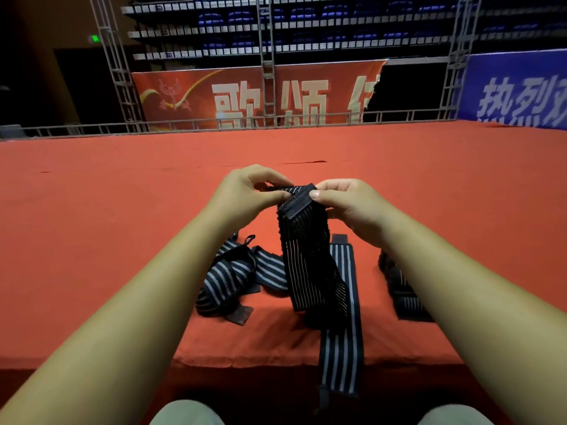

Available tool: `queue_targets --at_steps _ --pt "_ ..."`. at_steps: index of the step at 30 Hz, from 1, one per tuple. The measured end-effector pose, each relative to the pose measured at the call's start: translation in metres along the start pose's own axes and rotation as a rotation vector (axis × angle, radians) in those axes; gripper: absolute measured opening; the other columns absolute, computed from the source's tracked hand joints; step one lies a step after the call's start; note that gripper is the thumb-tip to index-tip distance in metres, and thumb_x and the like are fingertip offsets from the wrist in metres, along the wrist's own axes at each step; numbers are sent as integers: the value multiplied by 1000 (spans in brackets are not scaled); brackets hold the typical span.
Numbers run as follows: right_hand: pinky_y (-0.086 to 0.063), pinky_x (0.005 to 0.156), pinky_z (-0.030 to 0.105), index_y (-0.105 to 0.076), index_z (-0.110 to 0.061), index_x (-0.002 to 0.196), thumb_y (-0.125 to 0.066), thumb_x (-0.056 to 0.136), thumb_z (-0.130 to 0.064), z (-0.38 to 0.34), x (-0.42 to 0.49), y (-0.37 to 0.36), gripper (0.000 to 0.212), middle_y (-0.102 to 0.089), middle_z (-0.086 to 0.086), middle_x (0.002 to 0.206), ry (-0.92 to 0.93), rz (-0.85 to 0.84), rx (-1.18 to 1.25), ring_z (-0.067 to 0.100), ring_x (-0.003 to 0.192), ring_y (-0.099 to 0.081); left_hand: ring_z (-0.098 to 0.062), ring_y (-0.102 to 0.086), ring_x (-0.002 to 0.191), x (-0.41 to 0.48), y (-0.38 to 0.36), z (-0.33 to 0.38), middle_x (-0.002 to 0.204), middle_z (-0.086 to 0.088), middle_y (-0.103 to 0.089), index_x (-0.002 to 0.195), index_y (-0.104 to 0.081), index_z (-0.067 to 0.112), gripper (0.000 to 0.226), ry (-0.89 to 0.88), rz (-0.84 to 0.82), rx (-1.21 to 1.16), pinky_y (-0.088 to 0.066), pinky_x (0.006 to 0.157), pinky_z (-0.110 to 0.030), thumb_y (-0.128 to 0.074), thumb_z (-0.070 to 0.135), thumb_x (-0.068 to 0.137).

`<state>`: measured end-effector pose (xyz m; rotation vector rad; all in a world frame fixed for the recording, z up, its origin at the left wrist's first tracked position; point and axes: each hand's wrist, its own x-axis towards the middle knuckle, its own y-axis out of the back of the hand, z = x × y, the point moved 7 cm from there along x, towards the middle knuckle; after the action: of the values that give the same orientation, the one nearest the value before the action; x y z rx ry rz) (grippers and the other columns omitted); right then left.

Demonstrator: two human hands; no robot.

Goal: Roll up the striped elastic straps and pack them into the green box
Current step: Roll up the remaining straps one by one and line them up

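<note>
**Both hands pinched one strap end above the red cloth**

The held strap (pixel 306 256), black with thin pale stripes, was the thing everything else sat around. Its top end was raised off the red cloth (pixel 122 210), and the two hands sat on that end from either side, close together. The left hand (pixel 248 191) pinched the upper edge between thumb and curled fingers. The right hand (pixel 346 204) gripped the dark tab at the end, thumb pressed on its face. From there the held strap hung down, and its lower part lay on the cloth. Just left of the held strap lay a bundled strap (pixel 224 280), loosely wound, with a small loop sticking up. Behind the held strap and slightly to its right ran a flat strap (pixel 340 348), its near end drooping over the cloth's front edge. Further right of the held strap, a fourth strap (pixel 402 296) lay partly hidden by the right forearm. Far beyond the held strap stood a metal truss (pixel 267 72), a red banner (pixel 245 96) and a blue banner (pixel 521 93)
</note>
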<state>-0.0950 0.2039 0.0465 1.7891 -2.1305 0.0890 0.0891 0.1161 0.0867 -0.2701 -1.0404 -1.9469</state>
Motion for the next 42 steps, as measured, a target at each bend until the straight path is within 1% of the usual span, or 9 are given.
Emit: queue_targets --at_steps 4,7,11,17,22,28,34,39,42 --pt "-49 92 42 -75 -7 99 -69 101 -14 1 -1 -1 10 -72 12 96 0 -17 6 24 92 -65 -4 -68 78 0 -3 -13 93 5 -81 100 -86 21 8 149 20 -180 -54 69 -19 -84 27 94" --pt "-49 90 39 -73 -5 96 -67 102 -8 3 -3 -7 9 -70 12 92 -12 -54 -61 23 88 -63 -17 -59 73 0 7 -32 87 -5 -76 102 -83 13 15 288 168 -333 -50 65 -31 -79 27 99" --pt "-50 82 27 -74 -12 92 -68 102 -10 10 -5 -8 11 -72 1 89 -49 -22 -156 10 78 -65 -19 -63 71 4 18 -38 93 -12 -81 101 -83 15 15 302 216 -297 -54 62 -30 -81 29 97" --pt "-46 79 13 -81 -15 110 -76 99 -22 -12 0 9 13 -74 -8 121 59 225 -96 -9 92 -68 -14 -71 73 18 19 -12 93 -10 -78 112 -81 7 14 234 157 -370 -62 72 -25 -69 7 103" --pt "-46 76 20 -80 -28 93 -73 102 -25 -41 2 18 12 -79 -21 89 83 292 -45 -11 82 -67 -17 -76 81 32 25 20 101 -11 -82 115 -82 8 17 146 94 -333 -63 75 -28 -70 6 102" --pt "-47 81 25 -82 -25 101 -74 101 -30 -59 8 28 10 -81 -13 101 90 373 -9 4 99 -70 -16 -70 77 41 32 42 96 -14 -79 109 -83 9 12 101 76 -350 -61 73 -26 -74 9 101" --pt "-48 80 24 -82 -25 98 -73 102 -29 -65 6 30 10 -81 -14 92 99 429 4 0 91 -71 -15 -72 77 40 30 59 95 -15 -76 117 -78 -3 17 74 25 -436 -62 75 -26 -69 5 104" --pt "-50 87 27 -82 -25 94 -73 101 -31 -68 4 31 13 -82 -14 91 126 451 -5 1 91 -73 -15 -64 79 36 31 61 90 -6 -74 117 -80 5 20 74 22 -422 -59 74 -27 -69 17 106" --pt "-51 85 26 -82 -27 93 -74 101 -33 -71 3 31 13 -81 -16 90 151 478 -17 -4 87 -72 -19 -67 91 32 28 57 107 -6 -80 117 -82 13 24 86 51 -466 -56 78 -34 -66 30 108"
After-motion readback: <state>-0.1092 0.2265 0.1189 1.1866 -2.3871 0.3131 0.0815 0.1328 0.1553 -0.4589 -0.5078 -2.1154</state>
